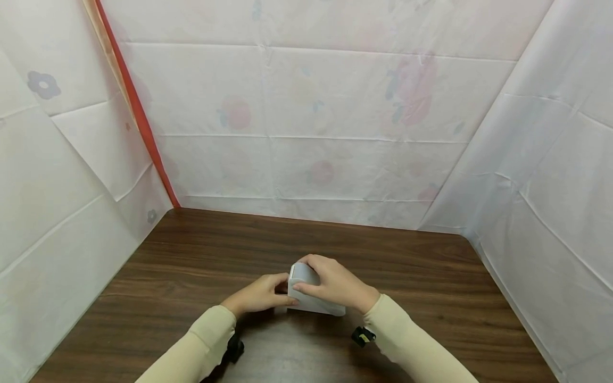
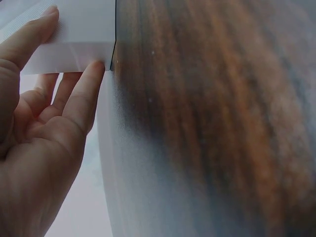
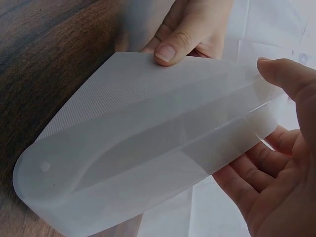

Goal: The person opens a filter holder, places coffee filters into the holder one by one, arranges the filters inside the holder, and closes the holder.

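A white plastic box stands on the table in front of me, between both hands. In the right wrist view it shows a finely ribbed side and a smooth translucent cover, with a small round dot at its rounded corner. My left hand pinches the box's left end, thumb on the ribbed side and fingertips against the narrow end face. From above, my right hand grips the translucent cover, thumb on the near side, fingers round the far side.
The dark wood-grain table carries the box and ends at a pale printed cloth behind. Similar cloth hangs along the left and right sides. A red strip runs down the back left corner. Small black devices sit on my wrists.
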`<move>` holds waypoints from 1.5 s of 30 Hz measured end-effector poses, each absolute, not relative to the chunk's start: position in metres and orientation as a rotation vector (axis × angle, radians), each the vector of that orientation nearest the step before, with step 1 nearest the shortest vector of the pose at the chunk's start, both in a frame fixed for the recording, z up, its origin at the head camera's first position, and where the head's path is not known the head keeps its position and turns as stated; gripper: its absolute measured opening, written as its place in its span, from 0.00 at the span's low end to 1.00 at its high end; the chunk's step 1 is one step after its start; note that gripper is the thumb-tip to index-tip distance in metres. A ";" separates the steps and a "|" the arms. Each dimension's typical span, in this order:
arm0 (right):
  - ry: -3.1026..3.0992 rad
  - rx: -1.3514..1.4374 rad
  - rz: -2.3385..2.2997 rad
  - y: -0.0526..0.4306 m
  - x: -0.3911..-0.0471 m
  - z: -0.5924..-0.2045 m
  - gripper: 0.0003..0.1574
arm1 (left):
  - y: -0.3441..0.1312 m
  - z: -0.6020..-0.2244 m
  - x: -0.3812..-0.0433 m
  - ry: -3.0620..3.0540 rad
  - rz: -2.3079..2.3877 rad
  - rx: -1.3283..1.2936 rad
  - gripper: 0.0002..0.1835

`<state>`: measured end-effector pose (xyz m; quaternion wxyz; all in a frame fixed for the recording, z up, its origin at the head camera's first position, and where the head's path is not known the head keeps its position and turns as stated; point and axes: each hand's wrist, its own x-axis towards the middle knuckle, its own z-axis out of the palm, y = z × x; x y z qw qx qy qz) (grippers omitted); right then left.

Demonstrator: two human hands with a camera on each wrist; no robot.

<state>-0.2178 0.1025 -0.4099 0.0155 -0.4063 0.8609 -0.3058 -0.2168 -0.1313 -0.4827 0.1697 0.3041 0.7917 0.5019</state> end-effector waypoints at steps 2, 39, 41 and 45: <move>2.676 -1.261 -0.947 0.102 -0.217 -0.410 0.28 | -0.131 -0.483 -0.217 2.248 1.426 0.861 0.20; 2.594 -1.028 -0.950 0.134 -0.210 -0.402 0.41 | -0.131 -0.481 -0.216 2.231 1.447 0.848 0.20; 2.586 -1.000 -0.954 0.138 -0.208 -0.402 0.42 | -0.130 -0.480 -0.216 2.234 1.446 0.839 0.20; 2.588 -0.979 -0.957 0.146 -0.207 -0.404 0.43 | -0.130 -0.480 -0.215 2.240 1.446 0.842 0.20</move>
